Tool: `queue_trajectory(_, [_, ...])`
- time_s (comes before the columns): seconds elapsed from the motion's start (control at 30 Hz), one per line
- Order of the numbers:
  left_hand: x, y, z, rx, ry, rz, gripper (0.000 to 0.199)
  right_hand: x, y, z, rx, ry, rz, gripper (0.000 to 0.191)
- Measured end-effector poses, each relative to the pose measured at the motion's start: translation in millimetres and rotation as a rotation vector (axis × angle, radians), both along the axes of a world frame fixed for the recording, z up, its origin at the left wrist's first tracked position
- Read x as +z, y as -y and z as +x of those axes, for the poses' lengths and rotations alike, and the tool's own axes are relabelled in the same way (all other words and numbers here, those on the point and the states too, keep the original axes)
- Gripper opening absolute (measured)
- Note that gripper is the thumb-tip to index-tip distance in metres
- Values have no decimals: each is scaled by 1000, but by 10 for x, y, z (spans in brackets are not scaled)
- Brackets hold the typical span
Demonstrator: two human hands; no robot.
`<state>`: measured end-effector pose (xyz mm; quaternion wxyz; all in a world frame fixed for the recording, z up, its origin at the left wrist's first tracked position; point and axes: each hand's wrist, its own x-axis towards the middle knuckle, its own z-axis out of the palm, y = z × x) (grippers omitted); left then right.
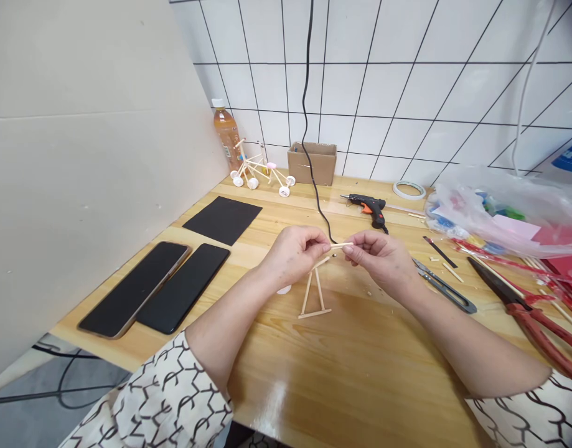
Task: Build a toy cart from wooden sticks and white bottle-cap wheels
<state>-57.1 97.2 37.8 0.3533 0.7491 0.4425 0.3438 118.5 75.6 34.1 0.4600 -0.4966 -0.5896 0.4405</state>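
Between my two hands is a short pale wooden stick [340, 246], held level just above the table. My left hand [300, 254] pinches its left end, and my right hand [375, 256] pinches its right end between thumb and fingers. Just below my left hand, a small frame of joined wooden sticks [318, 289] lies on the wooden table [342, 386]; its upper end is close to my fingers. A white disc [284, 290] is partly hidden by my left wrist.
Two phones [135, 289] and a black sheet [224, 219] lie left. Behind are a stick model with white wheels [253, 169], a bottle [226, 134], a cardboard box [312, 164] and a glue gun [370, 207]. Right are a cutter [444, 287], scissors [523, 311] and plastic bags [505, 211].
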Motion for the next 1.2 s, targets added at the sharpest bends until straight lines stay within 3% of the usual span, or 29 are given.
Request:
queue_trajectory(0.13, [21, 33, 29, 14, 21, -19, 15, 13, 6, 15, 13, 23, 25, 25])
queue_trajectory(0.23, [79, 58, 34, 10, 158, -166, 14, 36, -10, 50, 7, -1, 10, 25])
queue_trajectory(0.4, [175, 52, -26, -29, 375, -328, 30, 103, -42, 100, -38, -113, -51, 27])
queue_trajectory(0.73, [175, 5, -77, -121, 540, -477, 22, 110, -44, 101, -20, -227, -104, 22])
queue_trajectory(1.2, [148, -8, -81, -112, 651, -468, 19, 133, -7, 47, -13, -379, -165, 25])
